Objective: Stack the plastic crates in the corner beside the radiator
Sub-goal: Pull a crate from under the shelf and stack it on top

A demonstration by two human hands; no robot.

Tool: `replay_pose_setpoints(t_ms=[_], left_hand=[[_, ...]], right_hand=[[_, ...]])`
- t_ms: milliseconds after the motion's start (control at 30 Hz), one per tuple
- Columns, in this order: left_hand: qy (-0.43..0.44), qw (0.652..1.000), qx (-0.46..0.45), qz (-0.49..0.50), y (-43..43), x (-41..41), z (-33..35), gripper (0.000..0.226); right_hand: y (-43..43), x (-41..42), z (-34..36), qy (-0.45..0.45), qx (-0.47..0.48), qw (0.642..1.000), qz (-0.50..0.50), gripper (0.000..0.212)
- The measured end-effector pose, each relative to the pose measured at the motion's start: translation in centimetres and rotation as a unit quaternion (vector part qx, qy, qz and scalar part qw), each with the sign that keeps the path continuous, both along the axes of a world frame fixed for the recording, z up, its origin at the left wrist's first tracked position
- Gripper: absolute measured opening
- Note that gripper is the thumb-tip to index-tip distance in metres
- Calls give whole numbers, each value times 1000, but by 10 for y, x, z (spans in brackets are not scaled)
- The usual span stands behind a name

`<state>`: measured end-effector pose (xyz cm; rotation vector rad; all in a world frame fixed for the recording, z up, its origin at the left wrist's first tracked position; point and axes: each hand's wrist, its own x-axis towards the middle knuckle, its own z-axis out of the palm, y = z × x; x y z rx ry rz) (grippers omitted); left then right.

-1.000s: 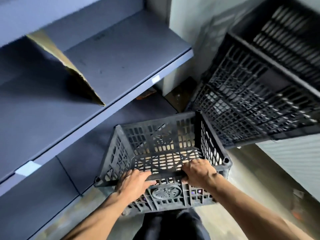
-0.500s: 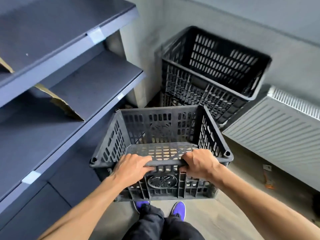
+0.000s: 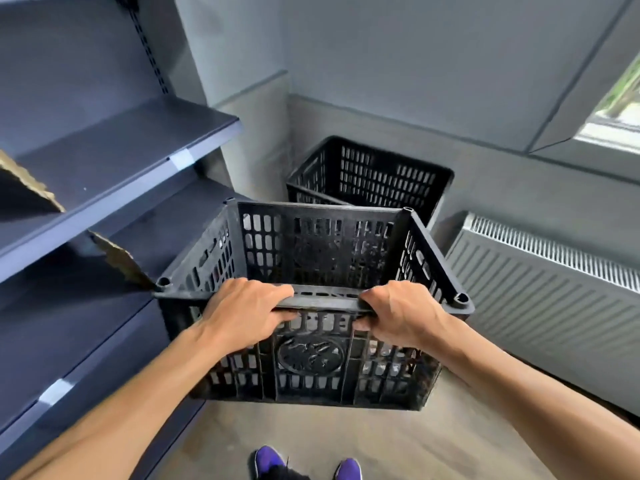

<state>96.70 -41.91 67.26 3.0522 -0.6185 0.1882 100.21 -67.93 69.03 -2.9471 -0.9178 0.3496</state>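
— Off the floor, what are you holding?
— A black crate (image 3: 311,306), its near rim clamped in my left hand (image 3: 242,311) and right hand (image 3: 403,315), fingers curled tight around it.
— And the corner?
— Another crate (image 3: 374,174) stands there, just beside the radiator (image 3: 540,289), shelves (image 3: 104,161) to my left.

Ahead: your way to the corner is blocked low by the black slatted plastic crate on the floor (image 3: 370,174); its open top is free.
Left: dark grey metal shelf boards (image 3: 114,157) jut toward you, torn brown cardboard (image 3: 121,261) at their edges.
Right: the white ribbed radiator (image 3: 540,292) lines the wall.
Below: bare grey floor (image 3: 304,441) lies free under the black plastic crate you carry (image 3: 311,258).
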Motion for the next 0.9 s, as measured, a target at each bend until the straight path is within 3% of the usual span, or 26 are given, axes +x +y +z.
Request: replay_pose_setpoints(t_ms=[333,567,900], left_hand=[[-143,989,-1,-46,-15,26,85,34],[-145,984,0,-100,-10,76,122,36],[-138,968,-11,-208,36,163,200,30]], right_hand=[[-18,3,89,-148,24,989,-21,34],[-15,20,110,-139,43,986,-82,28],[32,54,193,-134,29,976,-171,31]])
